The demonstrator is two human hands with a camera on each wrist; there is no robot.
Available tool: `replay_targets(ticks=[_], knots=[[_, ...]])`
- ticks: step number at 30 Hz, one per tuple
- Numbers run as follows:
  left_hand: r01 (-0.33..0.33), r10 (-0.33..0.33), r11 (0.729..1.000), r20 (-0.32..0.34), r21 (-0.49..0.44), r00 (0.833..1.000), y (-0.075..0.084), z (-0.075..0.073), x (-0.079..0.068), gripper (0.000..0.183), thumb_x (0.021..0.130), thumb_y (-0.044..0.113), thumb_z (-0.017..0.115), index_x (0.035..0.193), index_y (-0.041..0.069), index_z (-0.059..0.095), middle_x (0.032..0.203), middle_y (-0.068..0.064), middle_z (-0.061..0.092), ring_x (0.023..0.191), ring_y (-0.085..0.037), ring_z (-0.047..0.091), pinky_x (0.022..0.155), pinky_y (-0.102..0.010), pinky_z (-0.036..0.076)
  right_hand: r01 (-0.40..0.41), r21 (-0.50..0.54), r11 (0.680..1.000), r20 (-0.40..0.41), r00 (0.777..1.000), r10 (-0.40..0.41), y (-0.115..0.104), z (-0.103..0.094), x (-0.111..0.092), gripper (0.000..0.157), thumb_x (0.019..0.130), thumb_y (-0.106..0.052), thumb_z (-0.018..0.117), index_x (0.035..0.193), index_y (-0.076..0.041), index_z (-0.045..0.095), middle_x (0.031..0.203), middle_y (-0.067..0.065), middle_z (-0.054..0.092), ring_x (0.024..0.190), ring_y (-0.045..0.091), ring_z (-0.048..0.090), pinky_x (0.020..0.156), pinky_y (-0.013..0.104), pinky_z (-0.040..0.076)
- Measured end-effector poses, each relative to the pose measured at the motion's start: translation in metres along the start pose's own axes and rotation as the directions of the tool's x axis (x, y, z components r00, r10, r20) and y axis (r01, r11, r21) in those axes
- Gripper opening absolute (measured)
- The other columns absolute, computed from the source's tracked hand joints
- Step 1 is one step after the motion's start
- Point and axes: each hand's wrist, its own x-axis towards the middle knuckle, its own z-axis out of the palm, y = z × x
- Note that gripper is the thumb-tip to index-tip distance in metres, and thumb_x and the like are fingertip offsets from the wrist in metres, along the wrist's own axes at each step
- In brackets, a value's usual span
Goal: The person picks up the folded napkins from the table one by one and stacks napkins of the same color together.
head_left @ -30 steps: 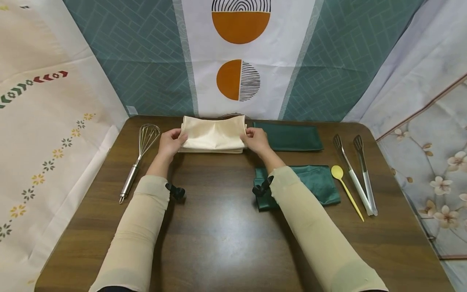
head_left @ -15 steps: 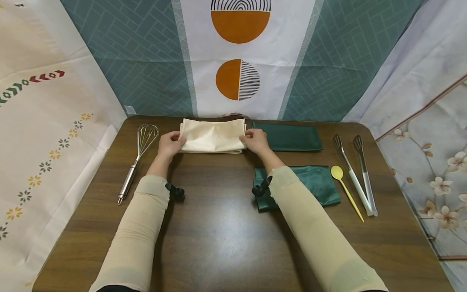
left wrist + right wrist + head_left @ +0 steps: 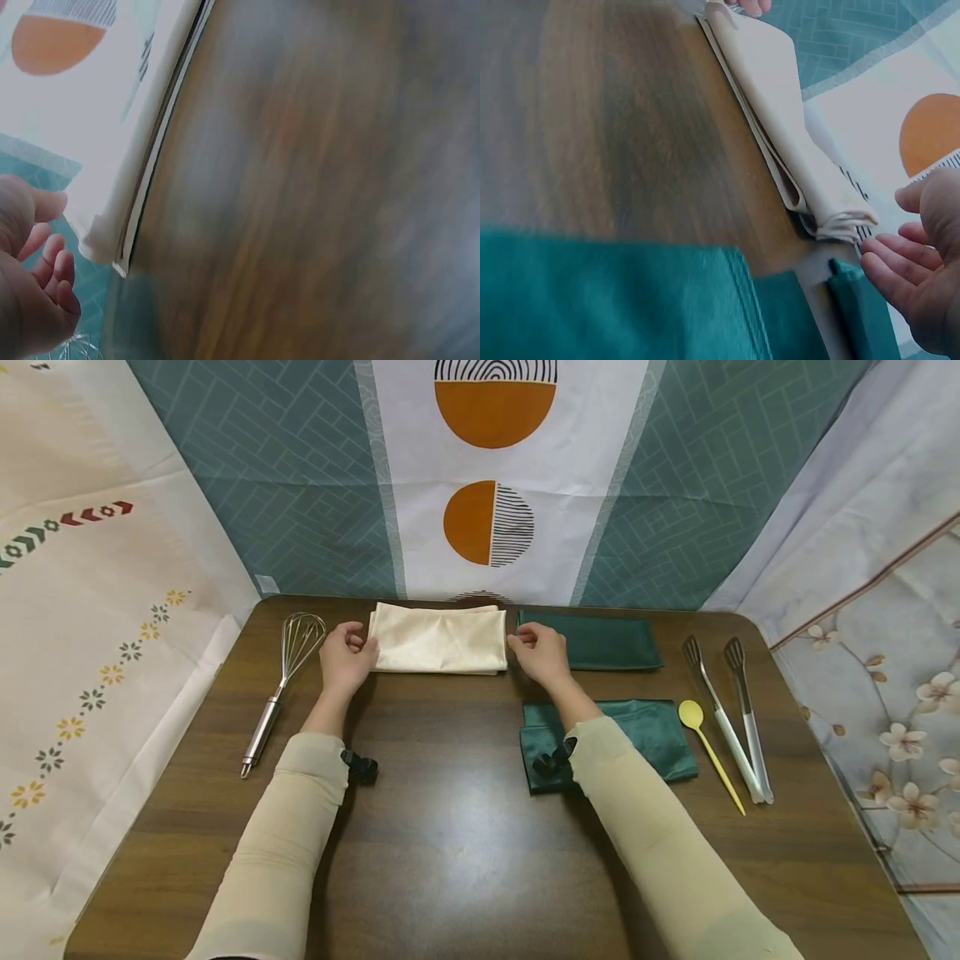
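A folded cream satin cloth (image 3: 438, 641) lies flat near the table's back edge, its layers showing along the near side. My left hand (image 3: 347, 660) is just off its left end, fingers loosely bent and holding nothing. Off the right end is my right hand (image 3: 543, 655), likewise holding nothing; it overlaps the left part of a folded dark green cloth (image 3: 615, 643) in the head view. In the right wrist view, the cream cloth (image 3: 780, 120) shows stacked folds at its end, close to my right fingertips (image 3: 870, 262).
A whisk (image 3: 283, 693) lies to the left. My right forearm passes over a second green cloth (image 3: 652, 735). Right of that are a yellow spoon (image 3: 708, 752) and tongs (image 3: 738, 727) with dark slotted heads. Patterned fabric (image 3: 300, 510) hangs behind the table (image 3: 435, 843).
Both hands have let go of the cream cloth and moved outward from its ends. Its raised far edge has come down, and the cloth now lies flatter.
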Motion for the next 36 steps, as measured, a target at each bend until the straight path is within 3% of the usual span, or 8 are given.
replay_targets(ticks=[3, 5, 11, 17, 26, 36], knots=[[-0.067, 0.068, 0.998, -0.025, 0.022, 0.997, 0.005, 0.003, -0.007, 0.035, 0.096, 0.016, 0.068, 0.125, -0.003, 0.064, 0.097, -0.015, 0.060, 0.087, -0.022, 0.056, 0.076, -0.028, 0.043, 0.015, 0.002, 1.000, -0.004, 1.000, -0.015, 0.003, -0.006, -0.007, 0.038, 0.102, -0.024, 0.063, 0.130, 0.001, 0.064, 0.117, 0.016, 0.069, 0.108, 0.030, 0.065, 0.093, 0.042, 0.052], [-0.087, 0.086, 0.996, -0.018, -0.012, 0.996, 0.009, 0.004, -0.013, 0.031, 0.096, 0.016, 0.069, 0.121, -0.003, 0.066, 0.096, -0.015, 0.063, 0.086, -0.022, 0.057, 0.076, -0.026, 0.044, 0.018, 0.004, 1.000, -0.002, 1.000, -0.018, 0.005, -0.010, -0.012, 0.039, 0.102, -0.025, 0.062, 0.130, 0.001, 0.064, 0.117, 0.015, 0.069, 0.108, 0.030, 0.065, 0.094, 0.043, 0.051], [-0.091, 0.098, 0.987, 0.044, -0.135, 0.994, 0.023, 0.008, -0.030, 0.029, 0.098, 0.019, 0.069, 0.119, -0.001, 0.069, 0.104, -0.017, 0.069, 0.092, -0.021, 0.062, 0.079, -0.022, 0.048, 0.019, 0.052, 0.998, 0.015, 1.000, -0.020, 0.013, -0.021, -0.026, 0.039, 0.102, -0.026, 0.063, 0.131, 0.000, 0.064, 0.119, 0.016, 0.069, 0.109, 0.032, 0.065, 0.095, 0.045, 0.052], [-0.099, 0.123, 0.977, 0.120, -0.189, 0.985, 0.038, 0.017, -0.047, 0.032, 0.099, 0.019, 0.067, 0.122, -0.003, 0.068, 0.107, -0.017, 0.069, 0.097, -0.024, 0.064, 0.081, -0.024, 0.049, 0.026, 0.060, 0.998, 0.022, 0.999, -0.027, 0.023, -0.035, -0.040, 0.039, 0.102, -0.026, 0.063, 0.132, -0.001, 0.063, 0.121, 0.016, 0.069, 0.112, 0.033, 0.064, 0.096, 0.048, 0.052], [-0.154, 0.199, 0.965, 0.212, -0.210, 0.957, 0.055, 0.033, -0.076, 0.032, 0.098, 0.016, 0.069, 0.122, -0.005, 0.066, 0.108, -0.017, 0.070, 0.102, -0.028, 0.065, 0.086, -0.034, 0.051, 0.059, 0.064, 0.996, 0.023, 0.998, -0.060, 0.040, -0.062, -0.058, 0.043, 0.102, -0.028, 0.063, 0.134, 0.001, 0.062, 0.122, 0.019, 0.068, 0.113, 0.036, 0.063, 0.099, 0.050, 0.050], [-0.195, 0.251, 0.958, 0.289, -0.210, 0.924, 0.066, 0.055, -0.096, 0.033, 0.097, 0.017, 0.071, 0.122, -0.005, 0.067, 0.113, -0.016, 0.070, 0.107, -0.027, 0.066, 0.091, -0.042, 0.053, 0.044, 0.040, 0.998, 0.013, 0.999, -0.044, 0.064, -0.089, -0.079, 0.045, 0.103, -0.030, 0.062, 0.135, 0.001, 0.061, 0.122, 0.020, 0.068, 0.115, 0.038, 0.062, 0.099, 0.052, 0.049]])
